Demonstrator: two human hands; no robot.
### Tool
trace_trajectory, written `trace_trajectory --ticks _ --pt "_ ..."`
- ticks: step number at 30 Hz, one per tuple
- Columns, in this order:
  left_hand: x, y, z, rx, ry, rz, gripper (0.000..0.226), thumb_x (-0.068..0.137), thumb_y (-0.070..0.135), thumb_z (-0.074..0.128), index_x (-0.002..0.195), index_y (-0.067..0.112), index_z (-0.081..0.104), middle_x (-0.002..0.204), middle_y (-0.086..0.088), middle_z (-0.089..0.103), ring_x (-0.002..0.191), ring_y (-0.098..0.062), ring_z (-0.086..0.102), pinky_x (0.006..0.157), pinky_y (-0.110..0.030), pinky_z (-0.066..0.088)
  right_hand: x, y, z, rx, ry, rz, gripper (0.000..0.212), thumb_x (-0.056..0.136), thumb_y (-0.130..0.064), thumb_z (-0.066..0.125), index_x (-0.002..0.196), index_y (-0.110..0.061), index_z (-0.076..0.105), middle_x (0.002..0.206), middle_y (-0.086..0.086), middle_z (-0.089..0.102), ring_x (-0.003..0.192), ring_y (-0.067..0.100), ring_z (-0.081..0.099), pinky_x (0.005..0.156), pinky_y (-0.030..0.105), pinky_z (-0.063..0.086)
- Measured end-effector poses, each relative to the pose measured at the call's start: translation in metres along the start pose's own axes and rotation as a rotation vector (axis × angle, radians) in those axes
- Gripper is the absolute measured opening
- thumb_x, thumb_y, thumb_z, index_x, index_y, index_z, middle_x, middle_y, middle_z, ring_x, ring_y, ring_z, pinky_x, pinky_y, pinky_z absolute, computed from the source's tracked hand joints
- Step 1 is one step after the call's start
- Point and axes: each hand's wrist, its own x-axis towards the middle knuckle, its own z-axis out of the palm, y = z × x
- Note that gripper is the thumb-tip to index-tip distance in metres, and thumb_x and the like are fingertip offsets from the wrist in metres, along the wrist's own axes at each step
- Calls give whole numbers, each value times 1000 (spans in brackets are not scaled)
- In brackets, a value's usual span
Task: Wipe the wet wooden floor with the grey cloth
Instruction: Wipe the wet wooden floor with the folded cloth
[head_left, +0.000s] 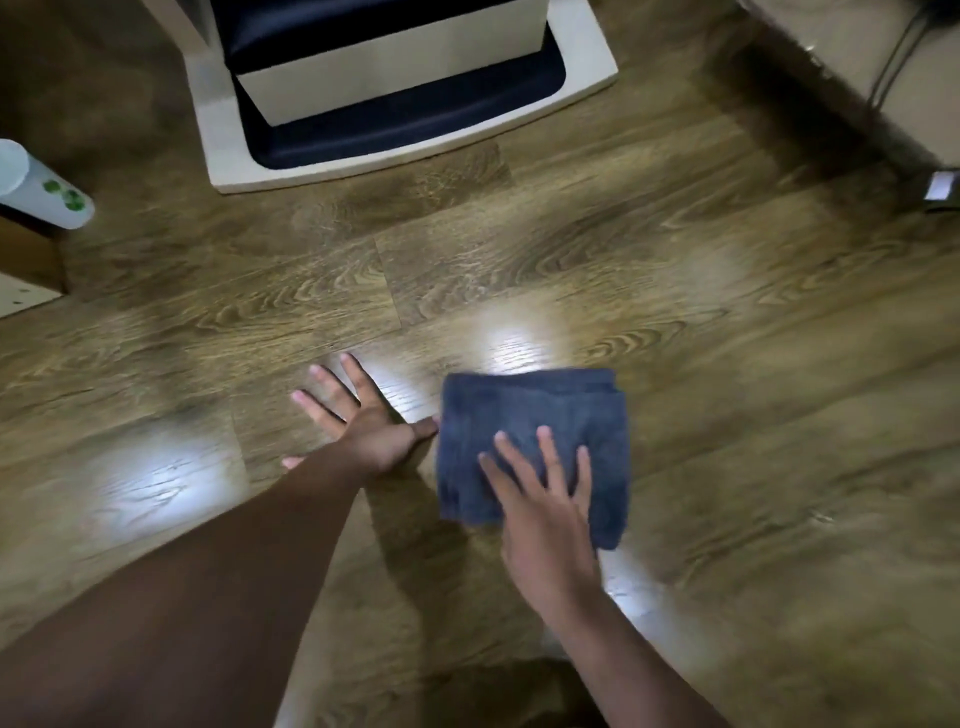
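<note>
A folded grey cloth (540, 415) lies flat on the wooden floor (519, 260) just right of centre. My right hand (545, 499) presses on the cloth's near half with straight, spread fingers. Flat on the bare floor just left of the cloth is my left hand (358, 421), fingers spread and its thumb beside the cloth's left edge. Bright glare patches shine on the boards around both hands.
A white-framed seat with dark cushions (395, 93) stands at the far side. A white cup with green marks (41, 187) sits at the far left beside a box edge (26, 291). A pale wall or cabinet with cables (883, 78) fills the far right.
</note>
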Motion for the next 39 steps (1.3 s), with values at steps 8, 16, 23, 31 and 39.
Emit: trace_trajectory --ticks 8,16,23,31,39 --pt "-3 0 6 -38 32 18 147 60 82 71 147 34 -38 149 -1 -53 135 -35 -49 111 -75 -4 -101 155 -28 -167 -92 -69 65 71 -24 46 134 -28 58 145 -1 53 128 38 54 111 62 22" --pt "1 -1 9 -48 86 19 146 61 80 74 151 34 -32 154 -3 -47 140 -38 -43 116 -59 -17 -33 206 -56 190 196 1015 61 82 -8 56 141 -23 46 147 6 42 125 44 37 112 60 21" --pt "7 1 9 48 124 -52 150 51 91 66 153 33 -29 160 -7 -37 146 -42 -32 118 -59 -12 -112 67 -25 109 -68 395 62 78 -26 62 137 -41 51 145 -11 49 123 31 48 102 56 36" --pt "-30 60 70 395 209 291 87 95 58 47 153 48 -17 160 2 -39 145 -32 -37 102 -82 -13 -193 161 -34 -82 -160 214 59 78 -30 41 133 -31 62 142 -5 56 115 38 58 89 55 47" --pt "-85 139 131 445 -130 346 125 81 71 64 147 39 -37 146 -10 -55 136 -43 -45 104 -83 -2 -200 298 -50 139 88 1189 60 84 -7 54 139 -27 42 147 3 38 121 43 35 97 60 33"
